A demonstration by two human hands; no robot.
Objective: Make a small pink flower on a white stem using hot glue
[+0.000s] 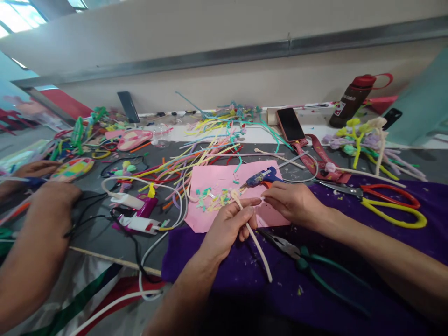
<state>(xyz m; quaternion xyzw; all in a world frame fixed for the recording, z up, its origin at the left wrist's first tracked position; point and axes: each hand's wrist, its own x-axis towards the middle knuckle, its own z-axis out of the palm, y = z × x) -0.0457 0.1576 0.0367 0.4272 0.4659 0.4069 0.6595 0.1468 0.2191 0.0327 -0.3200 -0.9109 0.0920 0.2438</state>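
Note:
My left hand is closed around a cream pipe cleaner, whose long end slants down toward me and whose curled tip points up past the fingers. My right hand pinches close by the left index fingertip; a small whitish bit seems to show there, too small to name. Under both hands lies a pink sheet, scattered with short snippets of green, yellow and cream. A blue glue gun rests on the sheet just behind my right hand.
Green-handled pliers and red-and-yellow scissors lie on the purple cloth. Pipe cleaners, a phone and a bottle stand behind. Left are a power strip, cables and another person's arm.

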